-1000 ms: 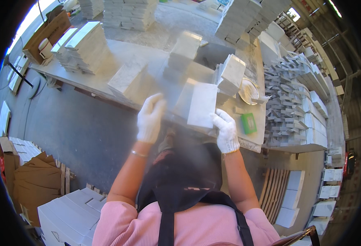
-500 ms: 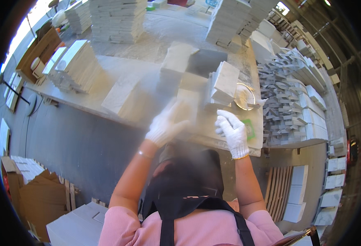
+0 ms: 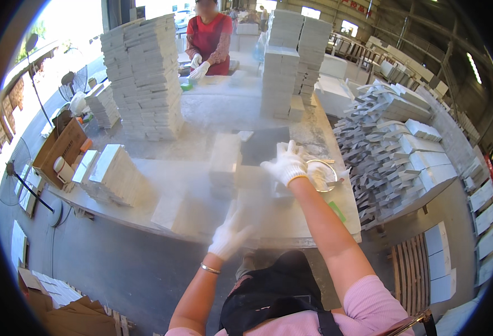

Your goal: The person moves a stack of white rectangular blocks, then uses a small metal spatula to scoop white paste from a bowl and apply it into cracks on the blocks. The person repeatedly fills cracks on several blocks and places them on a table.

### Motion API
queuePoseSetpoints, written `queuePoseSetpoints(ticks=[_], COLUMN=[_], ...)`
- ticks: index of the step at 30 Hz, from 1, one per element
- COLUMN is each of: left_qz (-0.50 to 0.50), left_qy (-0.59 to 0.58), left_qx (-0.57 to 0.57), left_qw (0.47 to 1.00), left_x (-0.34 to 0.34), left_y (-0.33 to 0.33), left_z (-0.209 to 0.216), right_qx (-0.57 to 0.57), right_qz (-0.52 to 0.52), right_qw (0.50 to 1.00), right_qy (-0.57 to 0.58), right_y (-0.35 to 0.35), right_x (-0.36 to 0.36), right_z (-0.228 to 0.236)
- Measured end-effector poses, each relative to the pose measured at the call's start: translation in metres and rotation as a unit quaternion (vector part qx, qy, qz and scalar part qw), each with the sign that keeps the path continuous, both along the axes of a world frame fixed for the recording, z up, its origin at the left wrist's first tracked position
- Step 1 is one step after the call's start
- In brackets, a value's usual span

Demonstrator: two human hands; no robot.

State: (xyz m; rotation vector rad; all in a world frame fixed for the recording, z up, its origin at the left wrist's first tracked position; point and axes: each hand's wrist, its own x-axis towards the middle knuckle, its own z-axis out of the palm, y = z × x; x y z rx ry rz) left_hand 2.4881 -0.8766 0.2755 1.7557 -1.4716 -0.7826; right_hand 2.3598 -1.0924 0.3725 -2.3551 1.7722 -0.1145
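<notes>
My left hand (image 3: 228,235), in a white glove, is by the table's front edge, fingers and thumb apart. Its fingertips, softened by blur, are beside a pale stone tile (image 3: 250,203). Farther right and forward, my gloved right hand (image 3: 285,162) reaches over a small stack of white tiles (image 3: 283,189), largely hidden by the hand and forearm. Its fingers look spread, with the thumb out to the left; no held tile shows. Beyond the hands are a dark flat sheet (image 3: 264,144) and a block of stacked pale tiles (image 3: 224,162).
A round, metal-rimmed dish (image 3: 324,175) and a green pad (image 3: 337,211) are to the right. Tall tile stacks (image 3: 143,78) rise at the back left and back right (image 3: 280,73). Shorter stacks (image 3: 115,176) are left. A person in red (image 3: 210,42) works across the table.
My right hand has moved forward and left, over the small tile stack. My left hand stays near the table's front edge. The view has tilted up, showing the person across the table.
</notes>
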Motion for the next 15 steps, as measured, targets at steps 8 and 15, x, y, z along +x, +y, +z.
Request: queuePoseSetpoints(ticks=[8,15], left_qz=[0.003,0.0], left_qy=[0.02,0.01], left_qx=[-0.005,-0.014], left_qw=[1.0,1.0], left_x=[0.001,0.003], left_y=[-0.001,-0.002], left_z=[-0.009,-0.014], right_qx=[-0.059,-0.047], right_qz=[0.006,0.033], right_qw=[0.996,0.997], right_qy=[-0.068,-0.048], right_y=[-0.01,-0.018], right_x=[-0.01,-0.02], right_z=[-0.018,-0.004])
